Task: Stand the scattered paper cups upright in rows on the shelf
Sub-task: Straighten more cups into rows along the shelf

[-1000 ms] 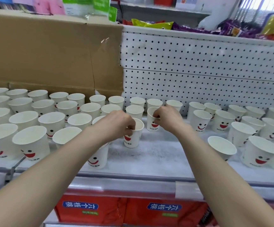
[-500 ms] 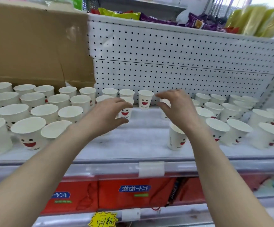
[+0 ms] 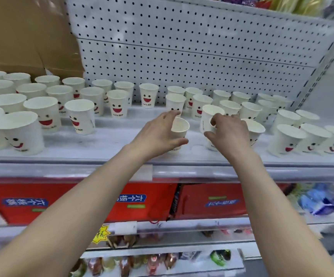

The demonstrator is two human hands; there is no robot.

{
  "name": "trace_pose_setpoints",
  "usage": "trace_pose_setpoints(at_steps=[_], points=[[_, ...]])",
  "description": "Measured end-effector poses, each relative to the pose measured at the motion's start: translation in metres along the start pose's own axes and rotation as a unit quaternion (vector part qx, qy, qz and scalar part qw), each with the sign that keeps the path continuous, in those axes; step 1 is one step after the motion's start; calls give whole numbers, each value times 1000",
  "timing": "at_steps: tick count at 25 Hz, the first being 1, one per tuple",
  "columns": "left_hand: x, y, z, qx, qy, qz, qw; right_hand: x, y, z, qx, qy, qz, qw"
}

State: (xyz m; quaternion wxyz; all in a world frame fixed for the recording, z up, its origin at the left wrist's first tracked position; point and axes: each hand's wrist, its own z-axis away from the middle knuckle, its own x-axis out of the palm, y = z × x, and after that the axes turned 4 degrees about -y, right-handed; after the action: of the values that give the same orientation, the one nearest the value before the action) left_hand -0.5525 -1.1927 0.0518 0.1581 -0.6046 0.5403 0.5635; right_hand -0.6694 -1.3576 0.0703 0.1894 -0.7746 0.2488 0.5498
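Fingers [image 3: 171, 114] of the left hand [image 3: 158, 134] curl round one paper cup [image 3: 180, 127] at frame centre; fingers [image 3: 217, 117] of the right hand [image 3: 229, 134] grip a second cup [image 3: 207, 120] just beside it, both near the shelf [image 3: 102, 144] front, between upright cups [image 3: 48, 110] left and right

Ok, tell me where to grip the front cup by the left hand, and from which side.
Grip the front cup round its side wall, coming from its left as the left hand does, thumb in front and fingers behind. It stands upright with its mouth open, and the right hand and the neighbouring cup crowd its right side.
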Motion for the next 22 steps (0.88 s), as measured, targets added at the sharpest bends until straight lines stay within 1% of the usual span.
trace_pose_setpoints(at_steps=[3, 5, 8, 11, 15, 17, 19, 22], points=[[-2, -3, 5, -23, 27, -4, 999, 5, -8, -2, -26, 20, -90, 995], [-14, -13, 15, -33, 37, -22, 999, 4, -27, -2, -76, 28, -146, 986], [-44, -41, 42, -60, 62, -57, 995, 7, -72, -5, -154, 23, -174, 972], [-76, -74, 72, -105, 84, -95, 986, 11, -117, -10, -200, 6, -206, 958], [-103, -109, 100, -146, 63, -86, 984, 11, -155, -16, -250, -28, -237, 938], [-106, -116, 107, -151, 62, -86, 983, 11, -163, -20, -287, -43, -247, 925], [-107, -120, 111, -145, 72, -95, 982, 9, -166, -25, -306, -55, -268, 912], [-112, -124, 118, -93, 105, -104, 985, 6, -168, -33, -314, -61, -259, 912]])
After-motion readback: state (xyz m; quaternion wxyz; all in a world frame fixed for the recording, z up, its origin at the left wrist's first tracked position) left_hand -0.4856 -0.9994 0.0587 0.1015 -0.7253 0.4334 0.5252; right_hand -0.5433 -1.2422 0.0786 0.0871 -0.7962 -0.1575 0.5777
